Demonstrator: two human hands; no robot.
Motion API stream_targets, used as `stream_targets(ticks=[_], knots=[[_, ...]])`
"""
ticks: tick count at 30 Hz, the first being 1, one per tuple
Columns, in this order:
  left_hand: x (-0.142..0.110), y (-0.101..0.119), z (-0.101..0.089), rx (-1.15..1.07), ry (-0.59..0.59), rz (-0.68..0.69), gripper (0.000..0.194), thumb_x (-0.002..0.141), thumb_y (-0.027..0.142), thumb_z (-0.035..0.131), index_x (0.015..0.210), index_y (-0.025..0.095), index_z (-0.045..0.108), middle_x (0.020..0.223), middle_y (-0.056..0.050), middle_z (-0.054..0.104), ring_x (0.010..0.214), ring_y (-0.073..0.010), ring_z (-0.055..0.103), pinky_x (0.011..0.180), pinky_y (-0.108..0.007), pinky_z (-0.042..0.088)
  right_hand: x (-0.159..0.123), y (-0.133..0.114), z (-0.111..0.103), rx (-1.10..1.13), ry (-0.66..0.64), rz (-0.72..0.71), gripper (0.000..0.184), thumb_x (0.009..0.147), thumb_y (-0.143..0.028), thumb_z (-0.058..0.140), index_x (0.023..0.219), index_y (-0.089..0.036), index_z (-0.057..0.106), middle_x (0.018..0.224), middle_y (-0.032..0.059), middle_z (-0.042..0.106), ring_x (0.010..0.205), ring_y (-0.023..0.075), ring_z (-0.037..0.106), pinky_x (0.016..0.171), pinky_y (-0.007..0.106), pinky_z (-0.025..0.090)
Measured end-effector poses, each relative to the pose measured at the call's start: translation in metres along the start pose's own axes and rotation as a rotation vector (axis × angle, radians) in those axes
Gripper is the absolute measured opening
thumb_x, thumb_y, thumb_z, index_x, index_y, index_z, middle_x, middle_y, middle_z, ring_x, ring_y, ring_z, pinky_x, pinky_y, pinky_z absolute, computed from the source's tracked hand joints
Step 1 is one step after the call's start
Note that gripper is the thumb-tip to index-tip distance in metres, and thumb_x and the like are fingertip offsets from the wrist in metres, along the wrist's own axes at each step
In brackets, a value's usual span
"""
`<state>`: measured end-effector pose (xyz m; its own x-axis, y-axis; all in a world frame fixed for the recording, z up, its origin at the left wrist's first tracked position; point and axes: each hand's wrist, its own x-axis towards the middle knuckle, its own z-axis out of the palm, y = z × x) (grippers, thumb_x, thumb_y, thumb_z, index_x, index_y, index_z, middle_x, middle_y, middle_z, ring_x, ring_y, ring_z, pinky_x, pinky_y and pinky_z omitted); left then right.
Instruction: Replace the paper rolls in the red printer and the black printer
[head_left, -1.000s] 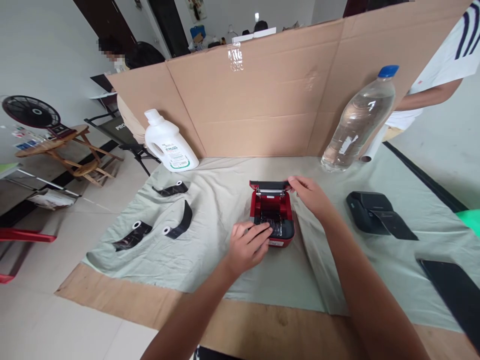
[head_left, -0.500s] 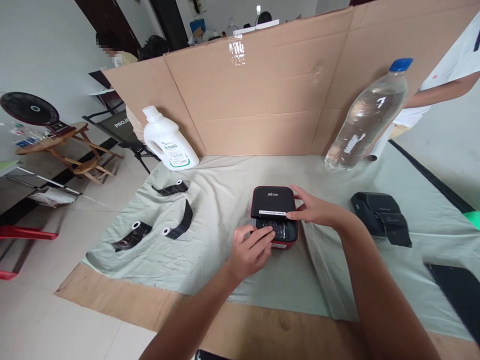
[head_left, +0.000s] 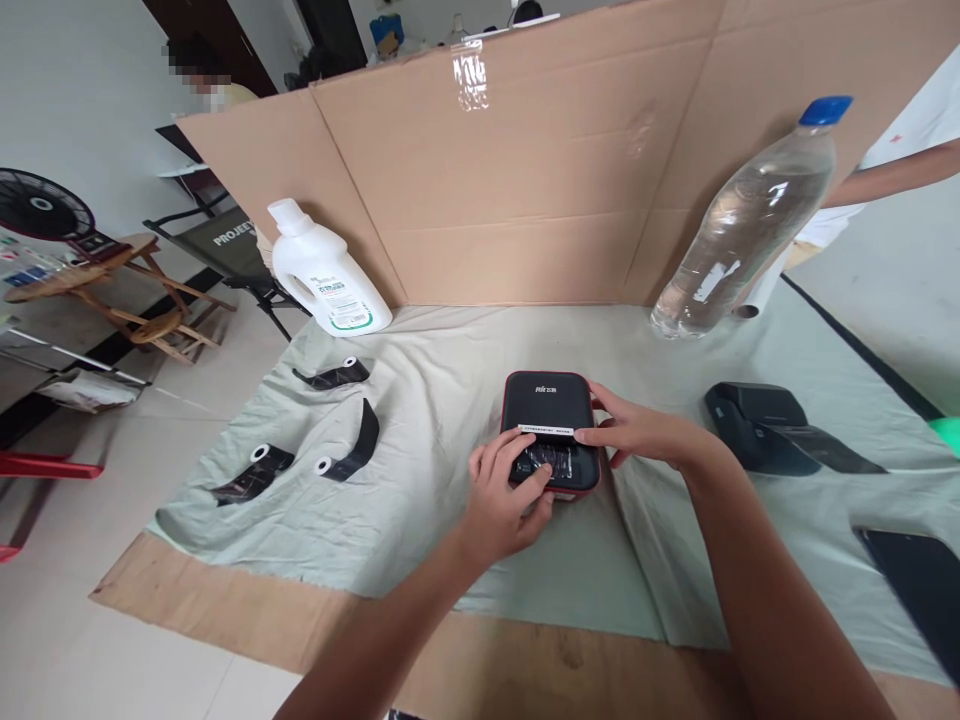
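Note:
A small black-and-red thermal printer [head_left: 551,400] sits on the cloth, its black lid lowered over the body. A black strip of paper [head_left: 559,462] lies across its front, below the lid's white-labelled edge. My left hand [head_left: 510,495] is on the printer's front left, fingers against the lid's edge and thumb pressing on the strip. My right hand [head_left: 637,430] grips the right side, thumb at the lid's front corner and fingers along the flank. Part of the printer's front left is hidden by my left hand.
Three black paper rolls [head_left: 345,460] lie at left. A dark handheld terminal [head_left: 757,425] with a black strip and a phone [head_left: 911,580] lie at right. A white jug [head_left: 326,275] and a water bottle [head_left: 750,225] stand before a cardboard screen [head_left: 525,180]. Other people are behind it.
The printer's raised lid has swung down toward me under my right hand. My left hand's fingers have moved to the lid's edge, with the thumb now on the strip.

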<state>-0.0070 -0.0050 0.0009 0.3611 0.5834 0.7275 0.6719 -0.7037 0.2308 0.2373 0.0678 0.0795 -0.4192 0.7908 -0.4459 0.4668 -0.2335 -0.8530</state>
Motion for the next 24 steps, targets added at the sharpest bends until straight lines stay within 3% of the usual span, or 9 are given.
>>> stream_targets(ticks=[10, 17, 24], knots=[[-0.002, -0.001, -0.006, 0.056, -0.002, 0.013, 0.025, 0.089, 0.025, 0.061, 0.114, 0.026, 0.065, 0.133, -0.015, 0.06, 0.127, -0.0319, 0.059, 0.095, -0.045, 0.034, 0.005, -0.001, -0.002, 0.042, -0.068, -0.014, 0.088, 0.088, -0.047, 0.069, 0.161, -0.038, 0.02, 0.149, 0.0112, 0.051, 0.112, 0.0259, 0.066, 0.07, 0.029, 0.061], [-0.004, -0.008, -0.004, 0.086, -0.074, 0.014, 0.031, 0.089, 0.033, 0.062, 0.119, 0.028, 0.068, 0.121, -0.014, 0.062, 0.122, -0.0309, 0.06, 0.088, -0.039, 0.04, 0.005, -0.002, 0.003, 0.074, -0.045, 0.003, 0.09, 0.086, -0.043, 0.071, 0.16, -0.041, 0.02, 0.151, 0.0102, 0.051, 0.104, 0.0239, 0.068, 0.063, 0.025, 0.059], [-0.007, -0.009, -0.005, -0.002, 0.032, 0.035, 0.03, 0.091, 0.028, 0.057, 0.119, 0.023, 0.068, 0.123, -0.014, 0.062, 0.124, -0.0296, 0.062, 0.09, -0.04, 0.042, -0.003, 0.009, 0.017, 0.148, -0.009, -0.022, 0.093, 0.088, -0.049, 0.068, 0.162, -0.043, 0.013, 0.16, 0.0086, 0.041, 0.108, 0.024, 0.068, 0.063, 0.026, 0.06]])
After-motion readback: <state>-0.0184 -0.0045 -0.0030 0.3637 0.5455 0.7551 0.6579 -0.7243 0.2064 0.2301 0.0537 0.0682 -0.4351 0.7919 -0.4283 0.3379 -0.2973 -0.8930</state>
